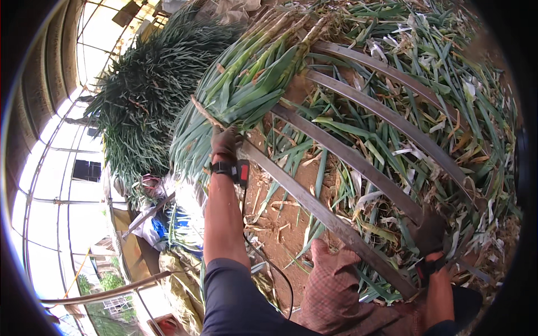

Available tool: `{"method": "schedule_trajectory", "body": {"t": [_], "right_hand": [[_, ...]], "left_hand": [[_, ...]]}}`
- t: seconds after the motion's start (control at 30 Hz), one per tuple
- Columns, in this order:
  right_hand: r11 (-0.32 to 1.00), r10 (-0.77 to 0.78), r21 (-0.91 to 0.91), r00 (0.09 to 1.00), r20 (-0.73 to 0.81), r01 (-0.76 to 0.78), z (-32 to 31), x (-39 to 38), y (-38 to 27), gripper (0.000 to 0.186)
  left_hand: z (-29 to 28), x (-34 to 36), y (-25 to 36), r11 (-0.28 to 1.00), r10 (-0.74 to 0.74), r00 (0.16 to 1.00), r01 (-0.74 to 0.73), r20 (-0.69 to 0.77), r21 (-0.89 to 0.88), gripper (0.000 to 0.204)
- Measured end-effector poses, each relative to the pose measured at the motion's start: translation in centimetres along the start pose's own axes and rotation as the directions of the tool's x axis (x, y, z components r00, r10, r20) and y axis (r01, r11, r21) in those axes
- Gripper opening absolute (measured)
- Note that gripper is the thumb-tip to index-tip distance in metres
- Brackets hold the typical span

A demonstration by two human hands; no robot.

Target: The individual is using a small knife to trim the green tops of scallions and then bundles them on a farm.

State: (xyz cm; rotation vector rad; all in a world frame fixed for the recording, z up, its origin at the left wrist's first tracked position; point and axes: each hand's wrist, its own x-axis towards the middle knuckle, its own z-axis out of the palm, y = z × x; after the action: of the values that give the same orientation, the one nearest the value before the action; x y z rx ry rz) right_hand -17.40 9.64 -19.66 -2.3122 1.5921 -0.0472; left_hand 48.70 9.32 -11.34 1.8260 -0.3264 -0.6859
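Note:
My left hand (225, 141), in a dark glove, is closed around a thin brown stick (205, 111) at the edge of a big bunch of green onions (238, 84). The stick runs in line with the nearest grey metal bar (322, 213); whether the two are one piece I cannot tell. The bunch lies with its pale root ends away from me and its leaves toward my left. Over at the right, my gloved right hand (428, 231) is low beside the end of another metal bar (358, 162). Shade hides its fingers.
Two more curved metal bars (392, 106) run over loose onion leaves (375, 131) on the brown ground (274, 218). A large dark green heap of onions (148, 89) stands at the far left. A thin black cable (277, 269) hangs from my left wrist. Yellowish sacking (179, 285) lies nearer.

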Motion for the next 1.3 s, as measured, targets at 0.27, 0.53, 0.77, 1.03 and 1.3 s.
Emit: {"method": "schedule_trajectory", "body": {"t": [0.27, 0.53, 0.77, 1.03, 1.3], "right_hand": [[1.0, 0.023, 0.017, 0.999, -0.03, -0.023, -0.4, 0.1, 0.0, 0.062], [0.997, 0.055, 0.064, 0.996, -0.072, -0.05, -0.7, 0.6, -1.5, 0.057], [0.996, 0.076, 0.051, 0.996, -0.043, -0.074, -1.2, 0.5, -1.8, 0.052], [1.0, 0.016, 0.019, 0.993, -0.113, -0.014, -1.4, 0.3, -1.7, 0.053], [0.797, -0.01, 0.602, 0.995, 0.097, -0.051, -4.5, 3.2, -1.4, 0.073]], "left_hand": [[-1.4, 13.7, -7.1, 0.988, 0.154, 0.988, -0.154, 0.016, 0.024, 0.025], [-3.3, 6.2, -4.3, 0.976, -0.077, 0.993, 0.094, 0.094, -0.196, 0.031], [5.4, -6.2, -3.1, 0.983, 0.163, 0.983, -0.154, -0.081, 0.104, 0.018], [8.9, -32.4, -6.5, 0.975, 0.171, 0.963, -0.197, 0.209, 0.108, 0.018], [-1.0, -42.9, -1.8, 0.911, -0.372, 0.84, 0.249, 0.395, 0.33, 0.029]]}}
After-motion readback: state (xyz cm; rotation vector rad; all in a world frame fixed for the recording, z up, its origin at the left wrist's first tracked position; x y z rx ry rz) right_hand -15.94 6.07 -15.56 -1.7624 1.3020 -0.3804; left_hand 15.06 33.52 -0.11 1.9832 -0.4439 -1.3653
